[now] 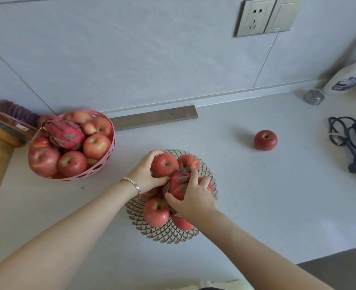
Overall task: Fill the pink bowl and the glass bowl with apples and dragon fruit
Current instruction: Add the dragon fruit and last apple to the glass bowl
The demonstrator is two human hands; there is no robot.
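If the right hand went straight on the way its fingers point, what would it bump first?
Probably the far apple in the glass bowl, just past the dragon fruit the right hand holds.

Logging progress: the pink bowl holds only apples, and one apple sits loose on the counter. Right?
Not quite: the head view shows a dragon fruit atop the apples in the pink bowl. The loose apple does sit on the counter.

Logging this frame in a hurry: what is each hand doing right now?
Left hand: grips an apple at the far side of the glass bowl.
Right hand: holds the dragon fruit in that bowl.
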